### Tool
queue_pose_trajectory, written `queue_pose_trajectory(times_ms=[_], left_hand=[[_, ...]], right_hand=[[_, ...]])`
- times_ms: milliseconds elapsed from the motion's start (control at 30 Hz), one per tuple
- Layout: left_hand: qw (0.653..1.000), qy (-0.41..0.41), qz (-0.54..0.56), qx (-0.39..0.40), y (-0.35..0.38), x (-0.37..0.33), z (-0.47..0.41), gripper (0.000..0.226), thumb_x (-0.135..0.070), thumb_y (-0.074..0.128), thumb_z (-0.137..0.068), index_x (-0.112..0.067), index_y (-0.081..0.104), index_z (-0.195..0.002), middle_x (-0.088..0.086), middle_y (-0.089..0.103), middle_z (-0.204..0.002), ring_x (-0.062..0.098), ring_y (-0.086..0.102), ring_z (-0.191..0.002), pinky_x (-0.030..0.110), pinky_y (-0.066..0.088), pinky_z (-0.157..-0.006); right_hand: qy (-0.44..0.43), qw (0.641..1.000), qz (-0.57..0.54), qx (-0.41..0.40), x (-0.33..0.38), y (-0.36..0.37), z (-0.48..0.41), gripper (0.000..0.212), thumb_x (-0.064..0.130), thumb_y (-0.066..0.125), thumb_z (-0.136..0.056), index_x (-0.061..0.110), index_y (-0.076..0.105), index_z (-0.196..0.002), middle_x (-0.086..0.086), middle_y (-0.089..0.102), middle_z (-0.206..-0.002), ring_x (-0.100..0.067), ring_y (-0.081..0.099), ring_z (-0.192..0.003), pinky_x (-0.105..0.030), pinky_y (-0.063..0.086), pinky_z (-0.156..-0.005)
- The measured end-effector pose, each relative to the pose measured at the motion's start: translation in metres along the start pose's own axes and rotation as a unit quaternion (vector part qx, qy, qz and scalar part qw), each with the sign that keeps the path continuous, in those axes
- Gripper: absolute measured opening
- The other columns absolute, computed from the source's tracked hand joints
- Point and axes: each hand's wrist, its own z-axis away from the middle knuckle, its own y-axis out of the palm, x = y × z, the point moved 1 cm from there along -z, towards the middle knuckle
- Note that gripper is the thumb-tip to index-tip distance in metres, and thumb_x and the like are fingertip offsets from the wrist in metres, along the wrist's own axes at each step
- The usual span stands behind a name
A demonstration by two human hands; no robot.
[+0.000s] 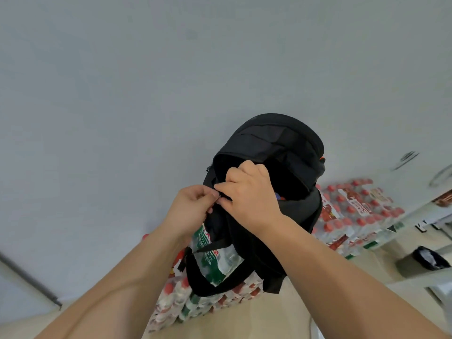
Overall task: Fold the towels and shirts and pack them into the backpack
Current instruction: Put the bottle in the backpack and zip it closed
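Note:
A black backpack (274, 148) stands upright against a pale wall, resting on stacked packs of bottled water. Its main compartment gapes at the top, and a bit of blue and orange shows inside (280, 196). My left hand (193, 209) pinches the near rim of the opening at its left end, fingers closed on the fabric or zipper. My right hand (247, 192) grips the same rim right beside it, fingers curled over the edge into the bag. No towels or shirts lie in view outside the bag.
Shrink-wrapped packs of red-capped water bottles (352, 211) are stacked under and to the right of the bag. A pale wall (146, 94) fills the background. A small dark bin with a liner (430, 258) sits at the far right, by white furniture.

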Motion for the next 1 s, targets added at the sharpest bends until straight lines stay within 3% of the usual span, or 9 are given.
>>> queue_pose_trajectory(times_ms=[100, 267, 400, 467, 600, 767, 1000], left_hand=[[1.0, 0.02, -0.013, 0.016, 0.001, -0.004, 0.001, 0.015, -0.016, 0.064, -0.095, -0.011, 0.074, -0.085, -0.004, 0.058, -0.061, 0.008, 0.048, -0.058, 0.022, 0.04, -0.058], [0.996, 0.02, -0.018, 0.087, -0.002, -0.006, 0.002, 0.017, -0.011, 0.062, -0.096, -0.015, 0.078, -0.094, 0.001, 0.071, -0.082, 0.008, 0.059, -0.073, 0.026, 0.046, -0.068], [0.983, 0.114, -0.139, 0.033, 0.001, 0.009, 0.002, 0.024, -0.009, 0.071, -0.088, -0.027, 0.073, -0.103, -0.008, 0.069, -0.098, -0.001, 0.06, -0.078, 0.021, 0.051, -0.074], [0.961, 0.188, -0.199, 0.04, 0.009, 0.017, 0.002, 0.03, -0.015, 0.078, -0.083, -0.031, 0.072, -0.107, -0.016, 0.067, -0.106, 0.0, 0.061, -0.094, 0.022, 0.05, -0.083], [0.93, 0.283, -0.236, -0.005, 0.03, 0.007, -0.002, 0.018, -0.019, 0.077, -0.082, -0.029, 0.075, -0.097, -0.019, 0.069, -0.097, 0.003, 0.061, -0.097, 0.022, 0.047, -0.086], [0.891, 0.365, -0.27, -0.022, 0.053, -0.016, -0.005, 0.011, -0.019, 0.073, -0.088, -0.021, 0.077, -0.099, -0.009, 0.073, -0.093, 0.011, 0.062, -0.091, 0.027, 0.048, -0.084], [0.865, 0.391, -0.313, -0.026, 0.056, -0.036, -0.016, 0.01, -0.02, 0.076, -0.086, -0.019, 0.077, -0.096, -0.006, 0.072, -0.086, 0.016, 0.061, -0.085, 0.029, 0.048, -0.078]], right_hand=[[-0.006, 1.0, -0.008, -0.009, -0.003, 0.005, 0.005, 0.016, 0.036, 0.071, -0.085, 0.027, 0.074, -0.072, 0.009, 0.051, -0.064, -0.022, 0.046, -0.077, -0.037, 0.031, -0.065], [0.014, 1.0, 0.002, 0.019, -0.013, 0.009, 0.02, 0.021, 0.035, 0.074, -0.083, 0.021, 0.07, -0.068, 0.007, 0.054, -0.062, -0.022, 0.049, -0.073, -0.037, 0.039, -0.061], [0.149, 0.985, -0.086, -0.01, -0.003, 0.003, 0.033, 0.022, 0.03, 0.068, -0.088, 0.017, 0.067, -0.07, 0.005, 0.058, -0.066, -0.02, 0.052, -0.07, -0.036, 0.045, -0.055], [0.222, 0.964, -0.142, -0.03, 0.003, -0.004, 0.039, 0.02, 0.027, 0.071, -0.087, 0.018, 0.065, -0.07, 0.009, 0.056, -0.067, -0.015, 0.052, -0.07, -0.031, 0.044, -0.057], [0.283, 0.934, -0.217, -0.031, 0.001, -0.02, 0.042, 0.025, 0.026, 0.072, -0.089, 0.019, 0.061, -0.068, 0.012, 0.052, -0.065, -0.012, 0.053, -0.07, -0.033, 0.047, -0.062], [0.327, 0.912, -0.237, -0.066, -0.018, -0.049, 0.037, 0.029, 0.026, 0.071, -0.09, 0.018, 0.058, -0.064, 0.008, 0.052, -0.062, -0.012, 0.054, -0.068, -0.036, 0.047, -0.063], [0.358, 0.895, -0.238, -0.119, -0.043, -0.08, 0.04, 0.03, 0.024, 0.072, -0.089, 0.018, 0.058, -0.063, 0.006, 0.055, -0.063, -0.013, 0.056, -0.069, -0.037, 0.047, -0.068]])
